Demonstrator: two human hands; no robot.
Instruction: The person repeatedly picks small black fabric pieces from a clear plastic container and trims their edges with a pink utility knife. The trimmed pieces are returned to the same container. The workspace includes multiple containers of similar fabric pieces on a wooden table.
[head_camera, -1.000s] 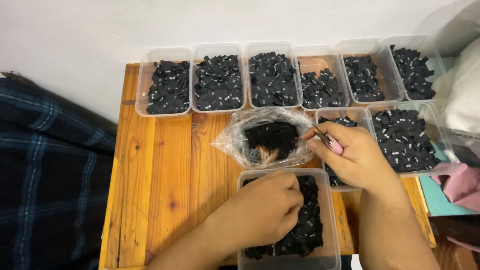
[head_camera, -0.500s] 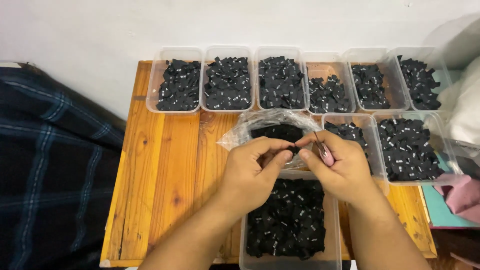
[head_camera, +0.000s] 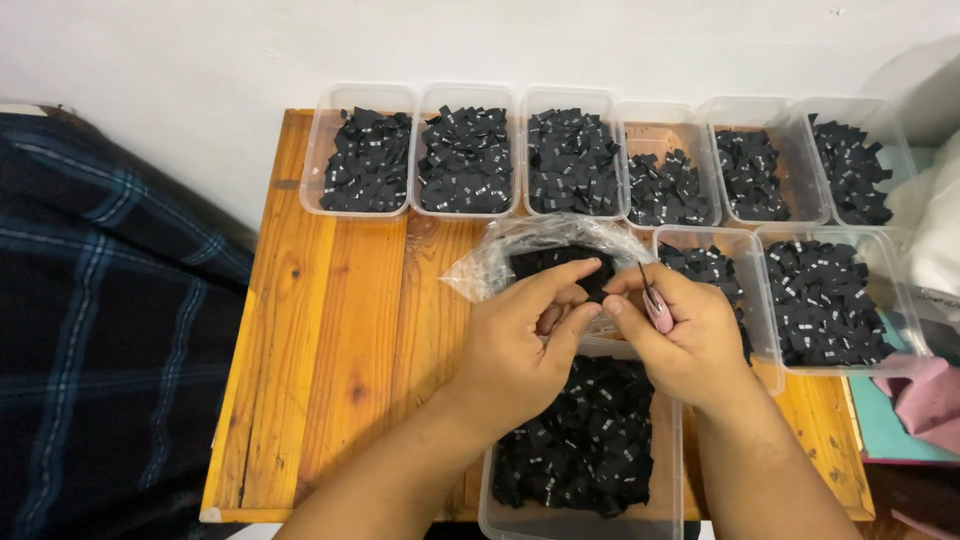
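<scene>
Both hands meet over the middle of a wooden table (head_camera: 330, 350), just above a clear tub (head_camera: 585, 440) heaped with small black tags. The left hand (head_camera: 525, 335) has thumb and forefinger closed on one black tag (head_camera: 592, 285), held up between the two hands. The right hand (head_camera: 685, 325) is curled shut around pink-handled snips (head_camera: 655, 305), whose dark tips point up toward the tag; whether the blades touch it cannot be told. Directly behind the hands lies a crumpled clear bag (head_camera: 520, 245) with more black tags inside, its mouth open toward the person. Along the far edge of the table stands a row of six clear tubs (head_camera: 465, 95), each holding black tags, the fourth less full than the rest. Two more tubs (head_camera: 880, 240) sit to the right of the bag, one partly hidden by the right hand. A dark plaid cloth (head_camera: 100, 330) covers the area left of the table, and pink fabric (head_camera: 930, 400) shows at the right edge.
</scene>
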